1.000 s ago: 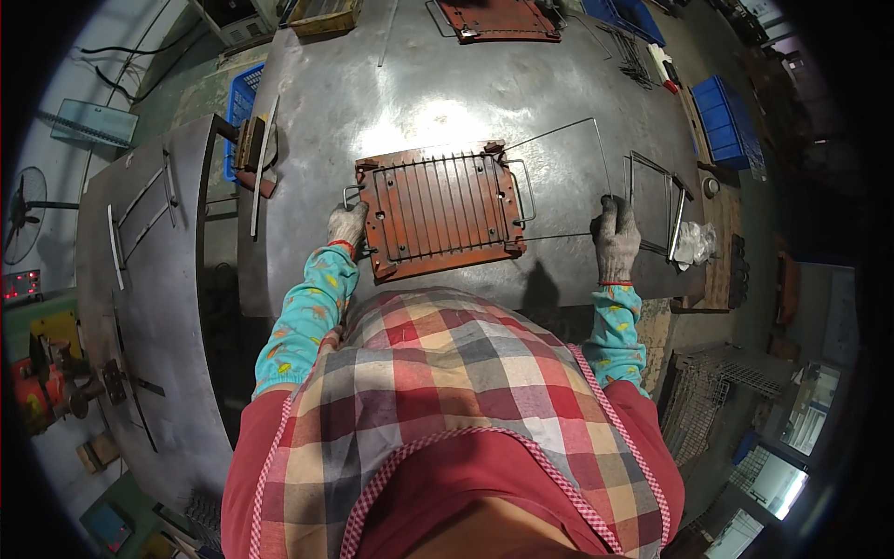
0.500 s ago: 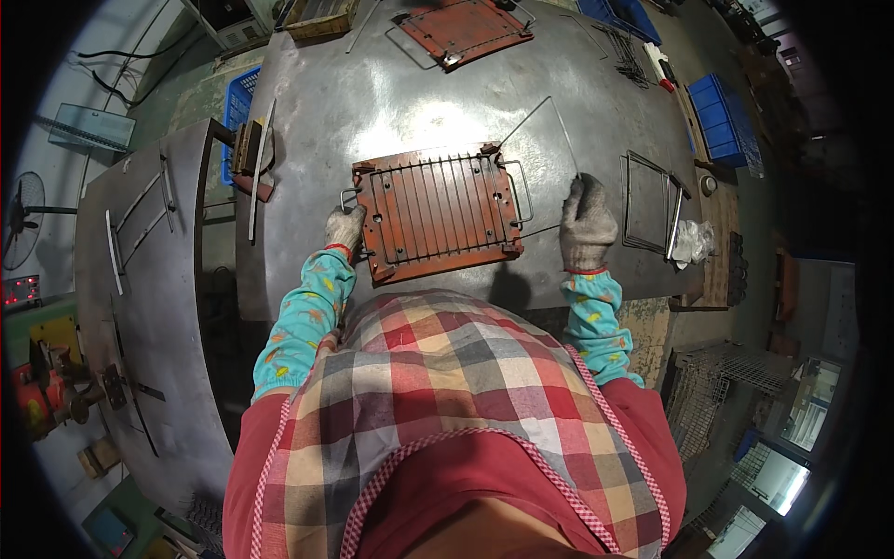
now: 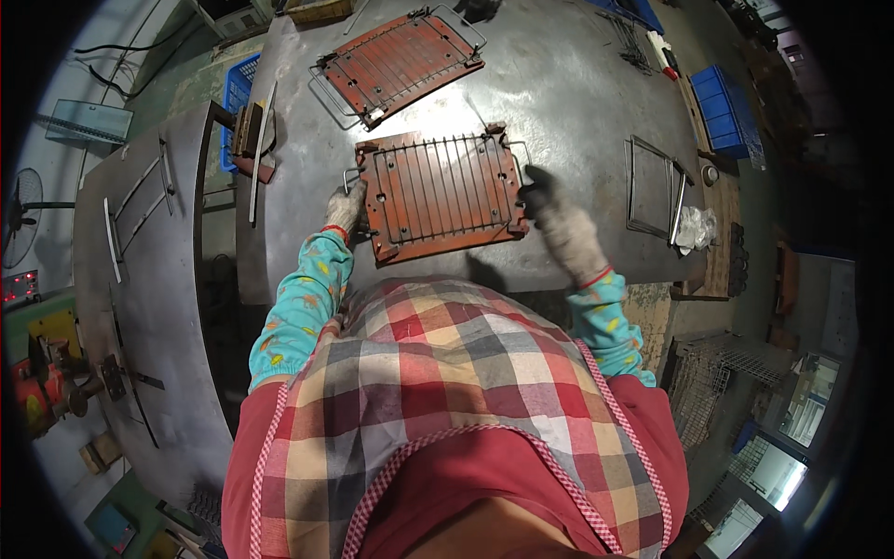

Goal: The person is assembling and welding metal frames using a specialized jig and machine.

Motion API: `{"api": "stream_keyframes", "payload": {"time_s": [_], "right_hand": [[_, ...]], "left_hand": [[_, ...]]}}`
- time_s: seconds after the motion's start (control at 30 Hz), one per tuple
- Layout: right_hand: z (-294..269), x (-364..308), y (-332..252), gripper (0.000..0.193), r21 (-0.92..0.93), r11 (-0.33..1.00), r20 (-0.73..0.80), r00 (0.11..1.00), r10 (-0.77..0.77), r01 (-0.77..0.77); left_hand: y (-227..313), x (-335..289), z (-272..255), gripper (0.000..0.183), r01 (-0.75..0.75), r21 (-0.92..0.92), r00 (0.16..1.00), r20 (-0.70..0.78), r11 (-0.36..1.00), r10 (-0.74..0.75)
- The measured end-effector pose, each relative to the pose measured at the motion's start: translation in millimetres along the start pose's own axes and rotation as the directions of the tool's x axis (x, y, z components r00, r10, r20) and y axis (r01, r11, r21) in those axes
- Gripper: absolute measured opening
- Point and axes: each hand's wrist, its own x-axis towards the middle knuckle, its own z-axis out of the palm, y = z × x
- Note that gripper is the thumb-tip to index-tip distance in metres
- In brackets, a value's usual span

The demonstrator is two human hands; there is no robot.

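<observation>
A red-brown jig plate lies on the metal table before me, with a grid of thin parallel rods across it and wire handles at both sides. My left hand, in a grey glove, is closed on the left wire handle at the plate's edge. On the opposite side, my right hand reaches to the plate's right edge, just below the right wire handle. Its dark-tipped fingers are curled and slightly blurred; what they pinch is hidden.
A second red-brown jig plate with a rod grid lies beyond mine. Wire rectangles and a clear plastic bag are at the right. Blue bins stand by the right edge. At the far edge shows a dark shape.
My right hand has come in from the right to the plate's edge; the long bent wire it held upright no longer stands out. The far plate has shifted nearer and left.
</observation>
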Motion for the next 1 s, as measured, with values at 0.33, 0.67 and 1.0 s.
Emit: {"api": "stream_keyframes", "payload": {"time_s": [0.33, 0.67, 1.0], "right_hand": [[-21, 19, 34, 0.05, 0.42, 0.907, -0.233, 0.965, 0.12, -0.011], [105, 78, 52, 0.042, -0.213, 0.977, -0.1, 0.995, -0.01, -0.012], [76, 83, 88, 0.041, -0.048, 0.991, -0.143, 0.983, 0.115, -0.123]], "left_hand": [[-64, -16, -28, 0.032, 0.165, -0.556, 0.978, 0.199, 0.815, -0.062], [-81, -65, -40, 0.038, 0.243, -0.48, 0.97, 0.126, 0.843, -0.207], [8, -69, -7, 0.045, 0.116, -0.378, 0.931, 0.364, 0.919, 0.032]]}}
